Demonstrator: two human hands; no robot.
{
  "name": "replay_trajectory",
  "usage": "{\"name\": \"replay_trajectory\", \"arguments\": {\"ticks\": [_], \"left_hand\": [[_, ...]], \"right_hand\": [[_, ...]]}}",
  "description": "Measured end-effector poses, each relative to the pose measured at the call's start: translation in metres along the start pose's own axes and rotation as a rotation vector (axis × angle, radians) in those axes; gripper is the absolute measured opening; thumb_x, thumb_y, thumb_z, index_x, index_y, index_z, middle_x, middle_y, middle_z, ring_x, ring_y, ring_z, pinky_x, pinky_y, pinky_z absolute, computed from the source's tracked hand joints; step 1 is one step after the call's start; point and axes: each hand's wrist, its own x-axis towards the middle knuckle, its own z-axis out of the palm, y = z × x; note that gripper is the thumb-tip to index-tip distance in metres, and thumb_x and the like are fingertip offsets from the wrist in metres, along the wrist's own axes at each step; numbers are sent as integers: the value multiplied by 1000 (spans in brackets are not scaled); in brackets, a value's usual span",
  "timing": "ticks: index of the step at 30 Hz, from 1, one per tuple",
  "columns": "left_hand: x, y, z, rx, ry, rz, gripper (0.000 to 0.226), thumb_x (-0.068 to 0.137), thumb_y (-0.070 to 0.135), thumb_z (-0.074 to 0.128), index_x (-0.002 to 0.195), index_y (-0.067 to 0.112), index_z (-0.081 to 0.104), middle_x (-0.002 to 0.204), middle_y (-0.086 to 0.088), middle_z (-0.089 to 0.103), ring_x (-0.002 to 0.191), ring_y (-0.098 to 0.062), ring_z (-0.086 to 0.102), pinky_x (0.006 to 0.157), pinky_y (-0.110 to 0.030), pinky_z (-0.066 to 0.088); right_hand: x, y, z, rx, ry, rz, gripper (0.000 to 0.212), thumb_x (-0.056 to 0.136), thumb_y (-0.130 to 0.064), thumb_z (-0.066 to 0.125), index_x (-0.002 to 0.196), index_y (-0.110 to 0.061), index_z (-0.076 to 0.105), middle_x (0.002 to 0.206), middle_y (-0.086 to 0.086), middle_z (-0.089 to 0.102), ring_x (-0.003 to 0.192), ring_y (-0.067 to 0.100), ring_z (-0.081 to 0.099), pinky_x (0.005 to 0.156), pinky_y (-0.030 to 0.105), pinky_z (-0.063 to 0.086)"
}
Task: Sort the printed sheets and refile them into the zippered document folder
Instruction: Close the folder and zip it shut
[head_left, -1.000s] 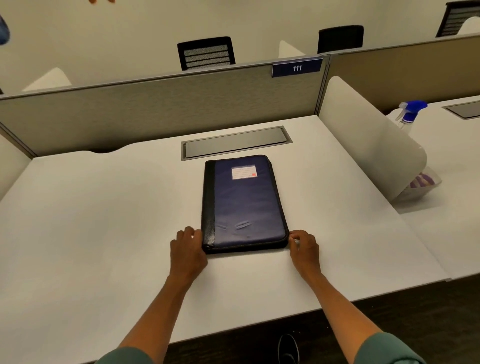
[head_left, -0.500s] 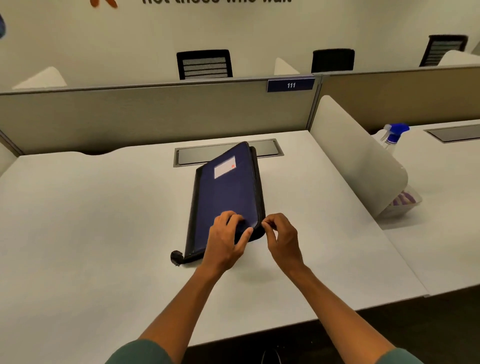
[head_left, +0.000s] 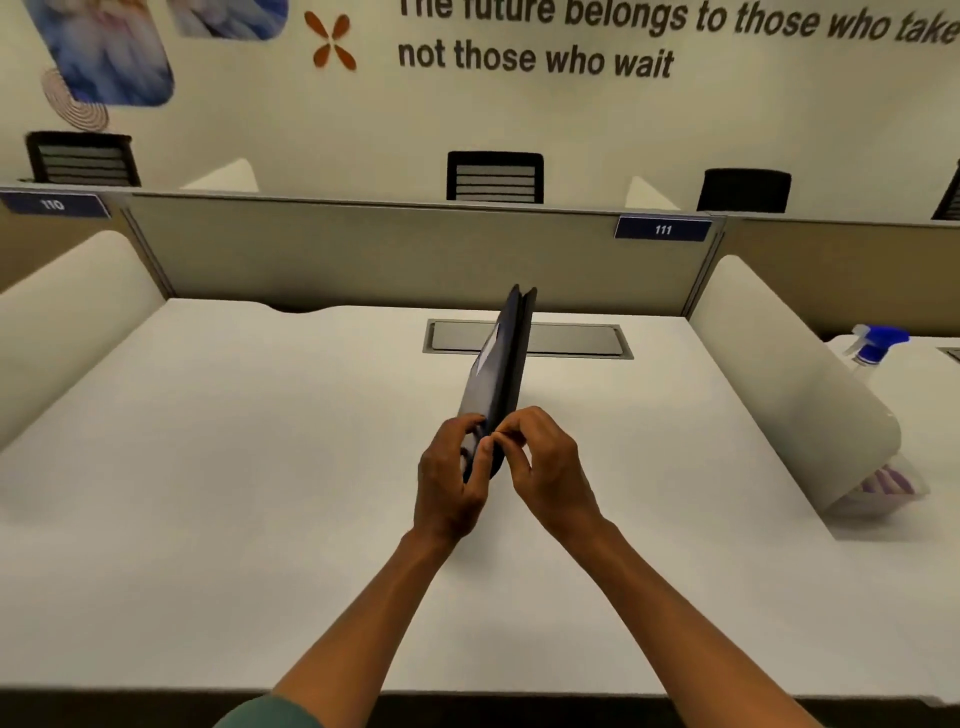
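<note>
The dark blue zippered document folder (head_left: 501, 364) stands on its long edge on the white desk (head_left: 260, 493), nearly upright and closed, its white label facing left. My left hand (head_left: 449, 483) grips the folder's near end, fingers curled round its left face. My right hand (head_left: 550, 467) pinches the folder's near edge at the zipper with thumb and fingertips. No printed sheets are in view; whatever lies inside the folder is hidden.
A grey cable hatch (head_left: 571, 340) is set into the desk behind the folder. Curved white dividers (head_left: 795, 395) flank the desk. A blue-capped spray bottle (head_left: 878, 348) stands on the neighbouring desk at right. A partition with tag 111 (head_left: 662, 229) closes the back.
The folder went from lying flat to tilted up on its left edge, then almost upright. Both hands moved from its near corners to its near end, close together.
</note>
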Motion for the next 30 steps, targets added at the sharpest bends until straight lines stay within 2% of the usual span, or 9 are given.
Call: {"name": "replay_trajectory", "arguments": {"ticks": [2,4,9,13,16,19,24,27,30], "left_hand": [[-5,1,-16,-33,39,-18,35,98,36,48,119,11,62,112,2,67,102,-9,64,82,-24,56],[-12,4,-33,-43,76,-20,28,98,28,48,117,13,63,109,6,67,101,-8,65,79,-17,53],[-28,7,-71,-21,116,-8,33,99,33,40,113,13,62,100,9,66,90,-7,64,75,-11,45],[-38,7,-86,1,161,-7,35,101,35,38,109,13,63,95,22,61,83,-2,63,71,-10,44],[-41,6,-91,5,181,-13,29,101,28,42,108,11,64,93,23,60,81,0,62,70,-9,42],[-41,6,-91,27,169,-21,22,100,15,46,112,12,64,98,13,65,87,1,62,75,-10,44],[-41,6,-90,95,142,25,28,101,24,40,119,19,61,108,13,66,96,0,63,78,-16,50],[-39,8,-87,101,154,23,27,101,24,40,117,19,61,106,13,66,94,-2,64,76,-21,52],[-36,3,-92,116,218,-7,26,100,25,40,108,18,63,98,17,63,88,-2,63,71,-23,52]], "right_hand": [[6,-18,5,21,-49,-37,9,89,-13,68,95,-6,66,88,8,65,79,6,57,77,2,44],[8,-36,12,37,-97,-76,7,90,-12,68,94,-7,65,88,7,64,78,11,59,74,9,48],[6,-71,30,-7,-156,-161,7,91,-14,68,89,-9,63,86,6,62,78,15,57,68,23,53],[3,-87,39,-106,-135,-222,12,90,-22,65,88,-11,64,84,5,64,81,18,57,71,28,50],[3,-93,42,-107,-127,-178,16,90,-27,61,86,-12,64,82,4,64,80,18,57,75,29,48],[8,-93,41,-114,-172,-118,15,91,-26,63,85,-12,62,83,4,63,80,18,55,74,28,48],[46,-69,31,-143,-222,35,12,93,-16,65,87,-8,58,86,10,60,85,23,51,73,33,45],[77,-33,25,-155,-209,124,14,92,-11,65,83,-7,56,85,13,61,86,27,51,71,30,35],[96,1,21,-172,-204,191,16,92,-9,63,80,-8,54,84,13,60,86,28,52,70,30,34]]}}
